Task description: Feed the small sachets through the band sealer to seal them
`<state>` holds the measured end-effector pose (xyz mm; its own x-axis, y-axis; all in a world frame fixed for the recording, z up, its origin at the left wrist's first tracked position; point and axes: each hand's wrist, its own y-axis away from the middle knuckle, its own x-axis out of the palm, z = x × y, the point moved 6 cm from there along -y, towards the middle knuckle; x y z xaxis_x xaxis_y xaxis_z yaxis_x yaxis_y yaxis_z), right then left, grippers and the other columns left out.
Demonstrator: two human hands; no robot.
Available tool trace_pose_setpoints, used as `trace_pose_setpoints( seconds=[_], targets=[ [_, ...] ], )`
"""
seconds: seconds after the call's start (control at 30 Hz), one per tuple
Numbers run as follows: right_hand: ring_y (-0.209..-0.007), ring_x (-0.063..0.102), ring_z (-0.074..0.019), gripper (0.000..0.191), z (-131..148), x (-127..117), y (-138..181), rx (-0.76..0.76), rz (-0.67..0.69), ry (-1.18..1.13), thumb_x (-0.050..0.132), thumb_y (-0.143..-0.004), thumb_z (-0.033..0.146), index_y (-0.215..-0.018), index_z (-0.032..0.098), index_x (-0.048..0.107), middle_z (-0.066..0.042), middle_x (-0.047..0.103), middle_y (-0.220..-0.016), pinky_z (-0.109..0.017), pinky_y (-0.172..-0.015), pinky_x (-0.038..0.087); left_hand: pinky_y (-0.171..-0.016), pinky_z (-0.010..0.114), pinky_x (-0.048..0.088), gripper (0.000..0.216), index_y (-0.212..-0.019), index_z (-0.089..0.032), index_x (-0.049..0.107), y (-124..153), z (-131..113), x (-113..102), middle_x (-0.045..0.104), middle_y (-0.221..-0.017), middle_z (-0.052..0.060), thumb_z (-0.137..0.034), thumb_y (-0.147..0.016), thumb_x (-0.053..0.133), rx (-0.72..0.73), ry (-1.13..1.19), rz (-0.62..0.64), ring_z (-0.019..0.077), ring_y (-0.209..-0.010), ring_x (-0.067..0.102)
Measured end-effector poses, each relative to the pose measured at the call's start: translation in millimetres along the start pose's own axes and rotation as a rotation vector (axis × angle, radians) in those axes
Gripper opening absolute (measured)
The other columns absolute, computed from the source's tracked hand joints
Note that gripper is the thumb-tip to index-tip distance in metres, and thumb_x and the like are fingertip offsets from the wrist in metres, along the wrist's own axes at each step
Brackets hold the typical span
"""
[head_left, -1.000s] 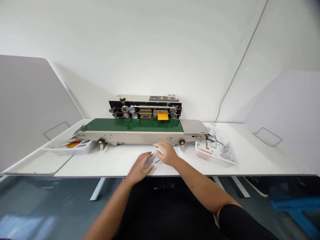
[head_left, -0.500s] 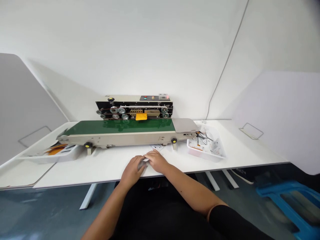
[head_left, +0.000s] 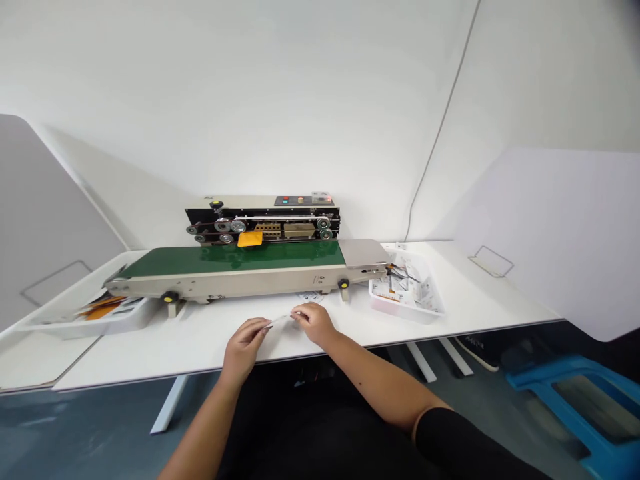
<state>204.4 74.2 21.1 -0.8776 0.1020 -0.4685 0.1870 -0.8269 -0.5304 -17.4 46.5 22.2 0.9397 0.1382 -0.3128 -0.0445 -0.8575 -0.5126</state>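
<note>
Between my two hands, over the front of the white table, stretches a small white packet [head_left: 281, 319], thin and seen nearly edge-on. My left hand [head_left: 244, 347] pinches its left end between thumb and fingers, with a small dark edge at the fingertips. Its right end is in the closed fingers of my right hand [head_left: 316, 323]. Just beyond the right hand, a printed white packet [head_left: 311, 296] lies partly under the conveyor. A yellow packet [head_left: 250, 239] is caught by its upper edge in the band sealer [head_left: 280, 217], above the green belt [head_left: 235, 259].
At the right, a white bin [head_left: 406, 308] holds several printed packets. Another white bin [head_left: 107, 327], at the left end of the belt, has orange and dark packets in it. A blue stool [head_left: 560, 380] stands on the floor at right, near a shoe [head_left: 477, 353].
My hands have drawn apart, the left one moving left, so the white packet now spans the gap between them. The yellow packet has travelled left along the sealer. The view has shifted slightly.
</note>
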Motion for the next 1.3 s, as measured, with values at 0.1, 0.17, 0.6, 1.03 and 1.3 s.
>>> trace_pose_setpoints(
  seconds=[0.1,0.17,0.6,1.03,1.3],
  targets=[
    [-0.088,0.068,-0.0206,0.026,-13,4,1,0.137,0.028,-0.26,0.067,-0.094,0.04,-0.109,0.022,0.078,-0.007,0.076,-0.096,-0.034,-0.086,0.054,-0.097,0.04,0.059,0.027,-0.101,-0.024,0.083,0,5,2,0.076,-0.108,0.009,-0.045,-0.093,0.067,0.053,-0.054,0.055,0.0258,-0.106,0.072],
    [-0.1,0.069,-0.0215,0.038,-17,9,2,0.182,0.089,-0.453,0.066,-0.094,0.046,-0.122,0.022,0.074,-0.009,0.074,-0.116,-0.035,-0.09,0.056,-0.1,0.042,0.059,0.028,-0.107,-0.025,0.082,-1,4,4,0.076,-0.115,0.01,-0.044,-0.094,0.066,0.09,-0.084,0.092,0.0267,-0.11,0.071],
    [-0.1,0.073,-0.0228,0.055,-22,17,7,0.301,0.143,-0.579,0.068,-0.086,0.033,-0.14,0.023,0.062,-0.006,0.076,-0.108,-0.038,-0.09,0.058,-0.086,0.038,0.064,0.033,-0.127,-0.023,0.07,7,-21,18,0.063,-0.133,0.014,-0.037,-0.099,0.062,0.069,0.0,0.241,0.0248,-0.104,0.071],
    [-0.098,0.072,-0.0222,0.043,-14,18,10,0.256,0.261,-0.442,0.072,-0.085,0.035,-0.126,0.022,0.072,-0.005,0.077,-0.104,-0.037,-0.092,0.057,-0.08,0.033,0.06,0.035,-0.123,-0.022,0.065,3,-2,16,0.058,-0.129,0.011,-0.044,-0.095,0.064,-0.098,0.083,0.156,0.0186,-0.092,0.066],
    [-0.082,0.065,-0.0169,0.037,6,14,12,0.137,0.385,-0.404,0.068,-0.086,0.028,-0.123,0.023,0.071,-0.001,0.07,-0.089,-0.029,-0.078,0.053,-0.079,0.035,0.061,0.033,-0.112,-0.022,0.07,5,6,28,0.076,-0.091,0.005,-0.046,-0.091,0.067,-0.242,0.121,0.296,0.0236,-0.086,0.073]
  ],
)
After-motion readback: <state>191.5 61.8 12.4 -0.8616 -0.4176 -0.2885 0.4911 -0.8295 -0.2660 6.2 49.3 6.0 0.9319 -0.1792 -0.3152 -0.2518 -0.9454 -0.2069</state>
